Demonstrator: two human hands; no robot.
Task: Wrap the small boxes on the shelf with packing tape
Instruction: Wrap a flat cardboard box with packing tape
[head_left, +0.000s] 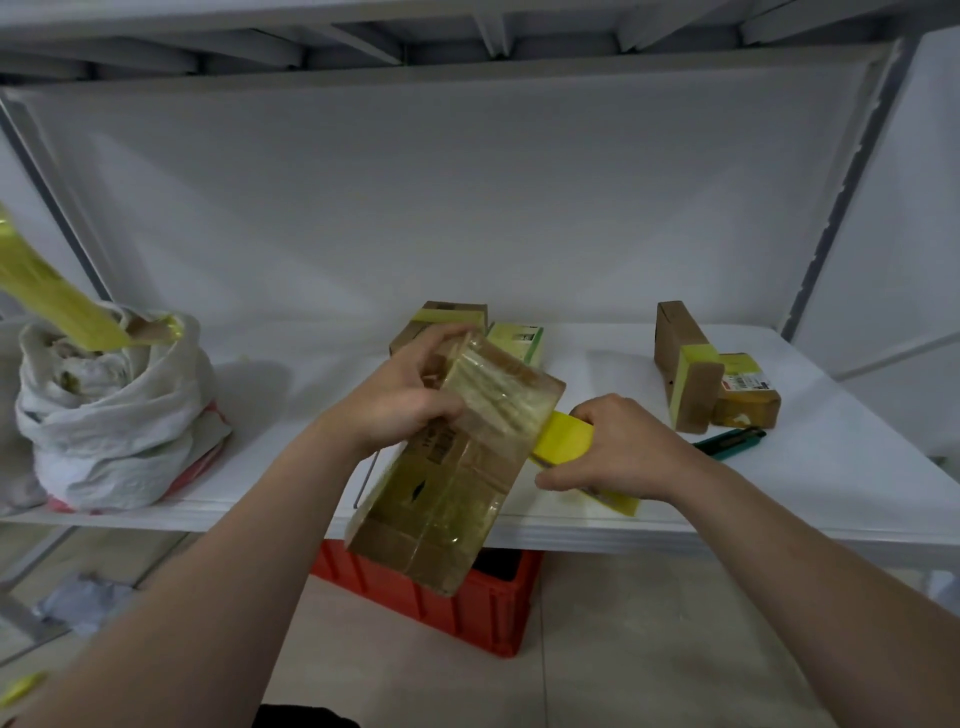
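A bag (114, 415) is set at the left of the shelf (831, 478). A held box (457, 467) is tilted over the front edge, with a tape roll (563, 439) just at its right. 2 rear boxes (457, 312) are placed behind it and 2 right boxes (685, 374) farther right, with a cutter (730, 441) before them. A crate (467, 608) is seen beneath the shelf.

text: none legible | held box (447, 467): dark print (439, 448), blurred | small box (745, 410) at its 3 o'clock: red-white label (748, 383), too small to read

Glossy taped cardboard box (457, 462), matt white shelf (810, 467), crinkled plastic bag (104, 415), red plastic crate (467, 608).
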